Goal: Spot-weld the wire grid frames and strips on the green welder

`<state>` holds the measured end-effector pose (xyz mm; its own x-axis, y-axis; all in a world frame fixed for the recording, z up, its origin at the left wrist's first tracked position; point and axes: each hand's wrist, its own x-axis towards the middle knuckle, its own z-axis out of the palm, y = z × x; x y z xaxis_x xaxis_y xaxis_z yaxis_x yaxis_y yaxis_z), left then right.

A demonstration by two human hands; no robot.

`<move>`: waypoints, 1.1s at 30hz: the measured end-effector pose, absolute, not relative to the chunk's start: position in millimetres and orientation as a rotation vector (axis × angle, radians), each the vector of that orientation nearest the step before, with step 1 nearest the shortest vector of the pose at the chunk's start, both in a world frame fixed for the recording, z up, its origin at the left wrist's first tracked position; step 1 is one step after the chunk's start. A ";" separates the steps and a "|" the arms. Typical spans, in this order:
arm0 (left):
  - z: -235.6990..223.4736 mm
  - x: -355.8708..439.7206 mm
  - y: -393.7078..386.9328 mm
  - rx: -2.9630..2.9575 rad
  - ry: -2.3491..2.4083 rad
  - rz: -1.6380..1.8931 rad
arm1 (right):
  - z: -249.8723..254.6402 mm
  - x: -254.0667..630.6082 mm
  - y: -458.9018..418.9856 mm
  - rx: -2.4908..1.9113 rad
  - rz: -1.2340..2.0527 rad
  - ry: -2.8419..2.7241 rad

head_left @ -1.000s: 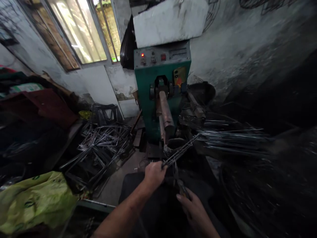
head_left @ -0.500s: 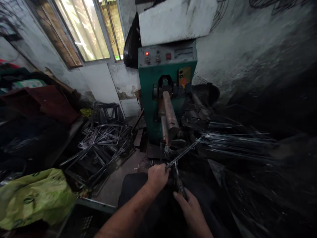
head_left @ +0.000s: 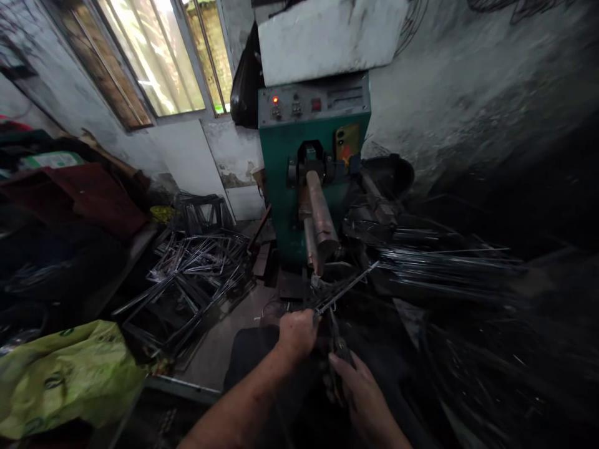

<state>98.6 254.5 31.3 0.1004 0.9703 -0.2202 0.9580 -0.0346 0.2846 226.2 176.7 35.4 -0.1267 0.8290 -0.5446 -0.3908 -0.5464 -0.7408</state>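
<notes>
My left hand [head_left: 296, 333] grips one end of a thin welded wire piece [head_left: 347, 289] that slants up and to the right toward the machine. My right hand [head_left: 360, 393] holds a pair of pliers [head_left: 335, 340] whose jaws point up at the wire piece, close beside my left hand. Both hands sit low in the middle, above my dark-clad lap. Just beyond them stands a green machine [head_left: 299, 162] with a brown metal arm [head_left: 321, 215] sticking out toward me.
A heap of bent wire frames [head_left: 196, 268] lies on the floor to the left. Bundles of straight wire rods [head_left: 449, 262] stretch out at the right. A yellow-green bag [head_left: 65, 374] sits at lower left, and a barred window [head_left: 150, 56] is at upper left.
My right hand has moved the pliers up closer to my left hand and the wire piece. The wire piece has tilted a little steeper.
</notes>
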 end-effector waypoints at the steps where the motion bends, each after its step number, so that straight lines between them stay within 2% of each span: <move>1: 28.6 96.3 254.9 2.053 1.888 0.046 | 35.1 228.8 176.8 -1.279 1.824 -0.522; 7: 14.9 80.1 257.3 2.071 1.915 0.103 | 30.6 245.7 181.6 -1.296 1.911 -0.569; 12: 20.6 78.8 260.9 2.038 1.872 0.148 | 30.3 254.0 188.6 -1.397 1.903 -0.765; 16: 24.1 87.9 263.2 2.048 1.897 0.138 | 48.9 246.8 193.9 -1.390 1.870 -0.700; 23: 18.6 87.3 258.5 2.184 1.837 0.061 | 87.1 239.5 205.4 -1.214 2.108 -0.389; 33: 23.4 78.4 259.3 2.137 1.863 0.081 | 79.0 248.2 215.1 -1.438 2.025 -0.681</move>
<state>78.4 259.3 23.4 0.1556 0.9755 -0.1555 0.9583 -0.1109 0.2632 248.2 215.1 79.0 -0.2693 0.6941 -0.6676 -0.1497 -0.7150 -0.6830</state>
